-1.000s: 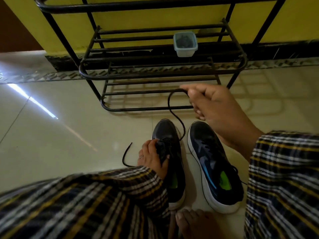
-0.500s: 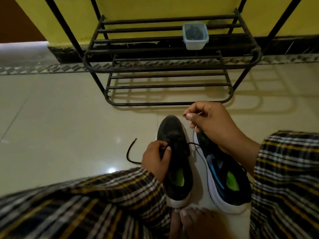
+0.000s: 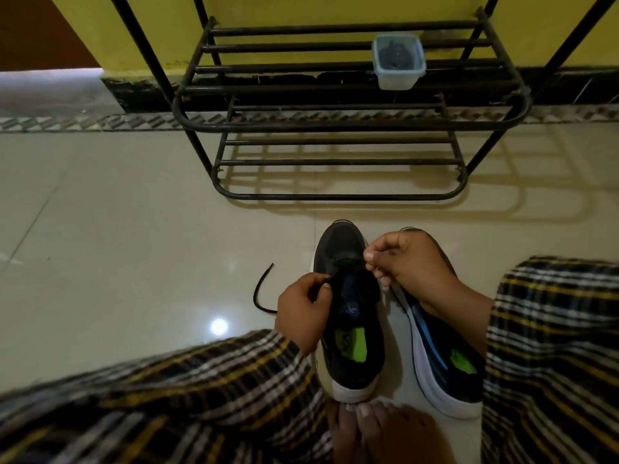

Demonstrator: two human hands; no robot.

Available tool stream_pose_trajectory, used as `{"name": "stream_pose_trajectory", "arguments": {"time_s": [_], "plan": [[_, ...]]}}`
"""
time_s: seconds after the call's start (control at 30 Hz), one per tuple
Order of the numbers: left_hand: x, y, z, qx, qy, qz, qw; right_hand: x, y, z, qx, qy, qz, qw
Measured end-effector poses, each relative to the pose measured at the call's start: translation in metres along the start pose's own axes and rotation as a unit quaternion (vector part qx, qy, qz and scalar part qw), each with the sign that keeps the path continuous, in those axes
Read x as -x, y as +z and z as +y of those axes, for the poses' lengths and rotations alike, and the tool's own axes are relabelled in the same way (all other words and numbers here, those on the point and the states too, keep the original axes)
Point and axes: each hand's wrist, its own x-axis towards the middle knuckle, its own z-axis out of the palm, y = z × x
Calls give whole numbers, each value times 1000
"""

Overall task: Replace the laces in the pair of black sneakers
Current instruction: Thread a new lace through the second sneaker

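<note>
The left hand (image 3: 303,316) is pinched shut on the black lace (image 3: 259,298) at the left edge of the lacing area of the left-hand sneaker (image 3: 348,316), just below centre frame. The lace's free end curls out onto the tiled floor (image 3: 117,246) to the left of that hand. The right hand (image 3: 407,262) is curled narrow just above and right of the tongue, thumb and forefinger pressed together as on something thin. That is probably the other run of the lace, though the lace itself cannot be made out in that grip.

The step in hand looks like threading or drawing the lace through the lowest eyelets near the toe. To do it well, the two runs should be pulled to even length before going higher, the lace kept flat and untwisted, and the tip gripped close to its end so it enters the eyelet cleanly. The loose tail on the floor should stay clear of the knee so it does not snag.

The second sneaker (image 3: 442,356), with a blue stripe and white sole, lies just beside the first at lower right, partly under the right forearm; whether it is laced cannot be told. Bare toes (image 3: 368,413) touch the first shoe's heel, steadying it. At the top of the frame a black metal shoe rack (image 3: 335,125) carries a small clear plastic container (image 3: 398,61).
</note>
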Motion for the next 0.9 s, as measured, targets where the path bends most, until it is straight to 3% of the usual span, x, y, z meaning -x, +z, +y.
{"name": "stream_pose_trajectory", "arguments": {"time_s": [0.43, 0.9], "plan": [[-3, -5, -9, 106, -30, -53, 993, -4, 34, 22, 194, -85, -28, 977], [-1, -5, -10, 140, -13, -45, 989, -6, 43, 29, 184, -80, 17, 979]]}}
